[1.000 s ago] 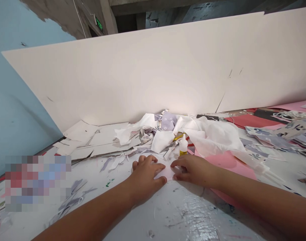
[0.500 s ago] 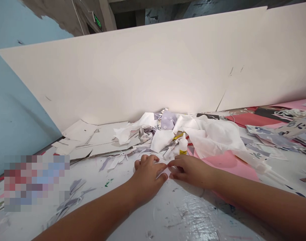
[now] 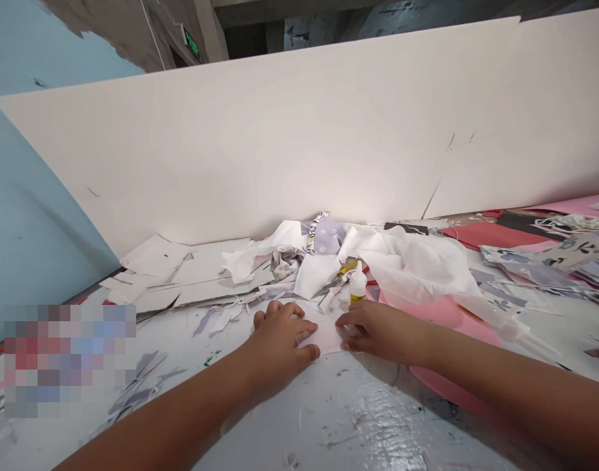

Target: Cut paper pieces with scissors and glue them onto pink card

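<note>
A small pale pink, thin sheet (image 3: 327, 332) lies flat on the white table between my two hands; I cannot tell whether it is paper or cloth. My left hand (image 3: 282, 333) rests on its left side, fingers spread, with thumb and forefinger apart. At the sheet's right edge is my right hand (image 3: 380, 330), its thumb and forefinger touching down with a gap between them; its other fingers are mostly hidden. Just behind the right hand stands a small white glue bottle (image 3: 358, 282) with a yellow label and a pointed nozzle.
White crumpled cloth (image 3: 417, 261) and a lilac patterned piece (image 3: 327, 235) lie at the back. Pink sheets (image 3: 441, 314) reach under my right arm. Grey cardboard (image 3: 216, 278) lies back left, patterned scraps (image 3: 569, 255) at right. A tall white board (image 3: 299, 144) closes the back.
My hands have drawn apart, the left one leftward and the right one slightly rightward. More of the pale pink sheet now shows between them.
</note>
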Action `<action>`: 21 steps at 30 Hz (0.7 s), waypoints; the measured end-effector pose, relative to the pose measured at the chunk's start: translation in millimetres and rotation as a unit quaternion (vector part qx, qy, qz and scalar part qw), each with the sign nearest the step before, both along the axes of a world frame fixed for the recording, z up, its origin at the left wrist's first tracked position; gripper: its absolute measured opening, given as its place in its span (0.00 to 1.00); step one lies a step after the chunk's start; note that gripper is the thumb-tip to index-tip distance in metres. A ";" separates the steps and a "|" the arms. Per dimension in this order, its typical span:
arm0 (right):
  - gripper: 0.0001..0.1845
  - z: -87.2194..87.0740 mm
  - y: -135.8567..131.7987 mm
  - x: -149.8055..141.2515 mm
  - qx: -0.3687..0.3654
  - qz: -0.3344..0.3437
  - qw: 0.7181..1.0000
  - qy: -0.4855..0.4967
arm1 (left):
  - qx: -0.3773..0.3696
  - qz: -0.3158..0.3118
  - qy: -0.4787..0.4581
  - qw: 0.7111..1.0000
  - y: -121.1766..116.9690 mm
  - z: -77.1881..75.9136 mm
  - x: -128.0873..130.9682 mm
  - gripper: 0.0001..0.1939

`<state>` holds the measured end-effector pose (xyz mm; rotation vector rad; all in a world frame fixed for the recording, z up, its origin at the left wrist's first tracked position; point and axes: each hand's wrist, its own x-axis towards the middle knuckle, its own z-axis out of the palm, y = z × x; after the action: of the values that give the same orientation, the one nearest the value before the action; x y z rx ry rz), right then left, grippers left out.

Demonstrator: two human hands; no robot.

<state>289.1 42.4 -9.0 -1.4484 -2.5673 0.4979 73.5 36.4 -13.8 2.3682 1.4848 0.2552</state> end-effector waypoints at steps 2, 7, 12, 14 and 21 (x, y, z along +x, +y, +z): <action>0.15 1.1 0.0 0.6 -0.005 -0.004 1.000 -0.003 | -0.006 -0.006 0.004 1.000 1.4 1.1 -1.8 0.17; 0.14 3.5 0.4 2.8 -0.010 -0.012 1.000 -0.001 | -0.010 -0.026 0.022 0.999 6.7 2.5 -6.7 0.19; 0.12 3.9 2.7 9.9 -0.014 -0.006 1.000 0.007 | 0.011 -0.032 0.024 0.999 7.4 3.3 -12.0 0.18; 0.12 3.2 3.4 11.9 -0.013 -0.001 1.000 0.001 | 0.028 -0.030 0.016 0.999 5.5 3.9 -11.9 0.16; 0.09 -4.7 3.3 7.4 0.057 0.009 0.998 0.019 | 0.089 -0.041 -0.034 0.995 -1.5 3.2 -1.7 0.10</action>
<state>296.5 45.7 -13.7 -1.3658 -2.5371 0.3702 71.8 34.9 -10.6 2.5262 1.3809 0.4609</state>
